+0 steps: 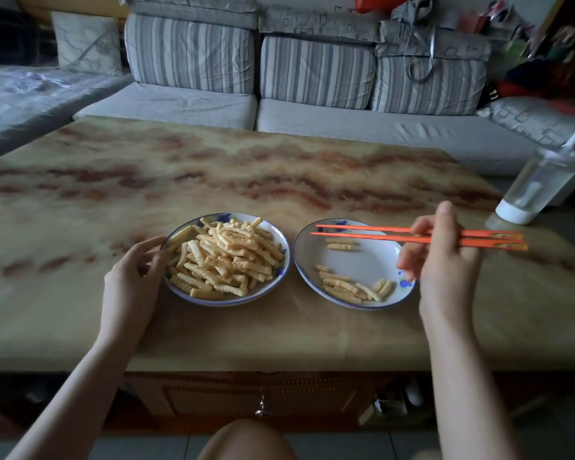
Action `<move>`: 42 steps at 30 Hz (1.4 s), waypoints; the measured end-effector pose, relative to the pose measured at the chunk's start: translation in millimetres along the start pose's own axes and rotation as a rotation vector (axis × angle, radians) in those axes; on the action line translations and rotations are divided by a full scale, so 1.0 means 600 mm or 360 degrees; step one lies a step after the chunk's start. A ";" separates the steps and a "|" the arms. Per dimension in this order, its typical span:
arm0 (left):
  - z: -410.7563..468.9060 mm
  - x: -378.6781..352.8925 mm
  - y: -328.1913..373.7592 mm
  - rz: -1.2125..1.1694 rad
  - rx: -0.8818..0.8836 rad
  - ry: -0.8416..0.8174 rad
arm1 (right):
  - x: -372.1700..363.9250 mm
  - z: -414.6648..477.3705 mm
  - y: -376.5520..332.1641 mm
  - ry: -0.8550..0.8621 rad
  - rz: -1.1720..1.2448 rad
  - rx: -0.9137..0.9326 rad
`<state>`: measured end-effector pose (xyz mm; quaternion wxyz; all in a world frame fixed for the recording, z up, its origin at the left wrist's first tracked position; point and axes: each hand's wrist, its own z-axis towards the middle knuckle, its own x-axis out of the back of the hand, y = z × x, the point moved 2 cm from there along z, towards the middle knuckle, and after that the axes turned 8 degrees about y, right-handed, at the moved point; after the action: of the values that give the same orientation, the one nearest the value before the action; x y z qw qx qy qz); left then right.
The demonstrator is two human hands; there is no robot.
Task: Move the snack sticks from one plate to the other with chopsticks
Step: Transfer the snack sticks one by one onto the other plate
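Two white plates with blue rims stand side by side on the marbled table. The left plate (281, 242) is heaped with ridged yellow snack sticks (224, 257). The right plate (365, 260) holds several snack sticks (346, 287), most near its front rim and two at the back. My left hand (136, 270) holds the left plate's left rim with curled fingers. My right hand (442, 250) grips a pair of orange chopsticks (372, 233) that lie level over the right plate, tips pointing left. Nothing is between the tips.
A clear water bottle (545, 184) with a white base stands at the table's right edge. A striped sofa (316, 71) runs behind the table (213, 167). Below the table's front edge are a wooden drawer front (263, 398) and my knee (246, 439).
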<state>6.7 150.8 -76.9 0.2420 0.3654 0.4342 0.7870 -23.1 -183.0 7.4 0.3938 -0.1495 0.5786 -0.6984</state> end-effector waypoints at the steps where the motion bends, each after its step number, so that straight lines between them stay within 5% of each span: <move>1: 0.000 0.000 0.000 0.0001 -0.0004 -0.0001 | 0.011 0.012 0.004 0.0039 -0.0045 0.0017; 12: 0.000 0.001 -0.001 0.0014 -0.0013 -0.0008 | 0.036 0.042 0.032 -0.0004 -0.0265 0.0023; 21: 0.000 -0.001 0.001 0.0024 -0.0006 -0.0001 | 0.010 0.015 0.016 0.0150 -0.0004 -0.0109; 36: 0.001 0.000 -0.002 0.0002 -0.0001 -0.0003 | -0.086 -0.060 0.042 -0.0340 0.0084 -0.0042; 42: -0.002 0.001 0.003 0.0013 0.0008 0.0004 | -0.053 -0.028 0.030 -0.0170 0.0097 0.0004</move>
<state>5.3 149.7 -75.7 0.2374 0.3667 0.4350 0.7874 -6.8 -148.7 -6.1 0.4454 -0.1683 0.5602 -0.6778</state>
